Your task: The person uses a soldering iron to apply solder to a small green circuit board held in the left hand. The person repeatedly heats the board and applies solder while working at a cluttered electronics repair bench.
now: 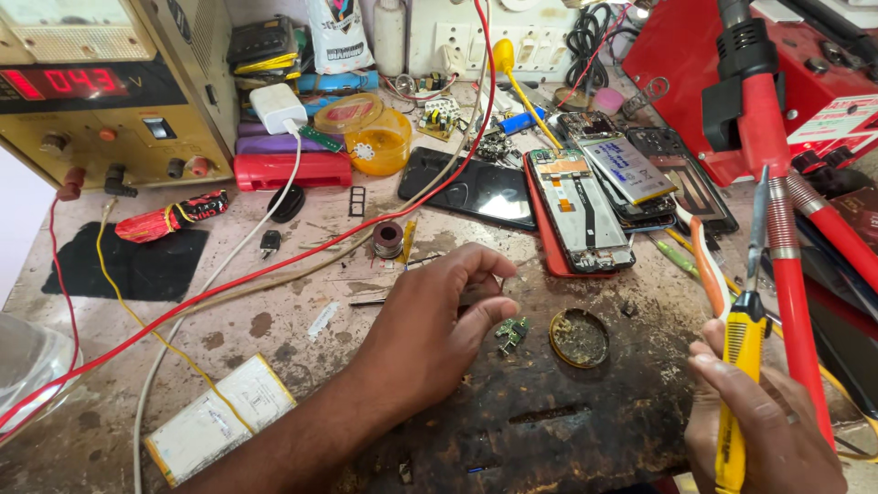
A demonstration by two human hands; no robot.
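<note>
My left hand (439,320) reaches over the scorched middle of the workbench (302,320), fingers curled, thumb and forefinger almost touching a small green circuit board (512,333) that lies on the bench. My right hand (764,421) at the lower right grips a yellow-handled soldering iron (743,366), its metal tip pointing up and away. A round tin of dark flux (579,338) sits just right of the little board.
A power supply (101,91) with a red display stands at back left, its red wire (274,265) crossing the bench. Opened phones (585,206), a black phone (476,187), a red hot-air station (805,82) and its red-handled wand (777,210) crowd the right.
</note>
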